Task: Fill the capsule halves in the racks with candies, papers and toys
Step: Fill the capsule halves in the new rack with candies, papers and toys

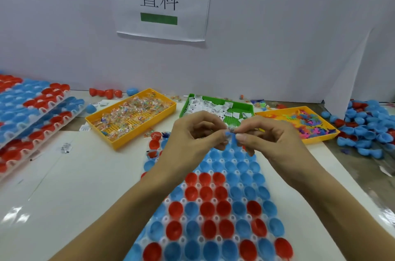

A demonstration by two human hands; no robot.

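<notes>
Clear rack [215,217] lies flat on surface, near centre, red and blue capsule halves open-side up. Candies [130,114] in left yellow tray, papers [210,106] in green tray, toys [303,121] in right yellow tray.

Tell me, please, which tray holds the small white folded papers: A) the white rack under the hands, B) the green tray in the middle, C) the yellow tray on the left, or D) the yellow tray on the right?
B: the white papers lie in the green tray, between the yellow tray of wrapped candies on its left and the yellow tray of coloured toys on its right.
</notes>
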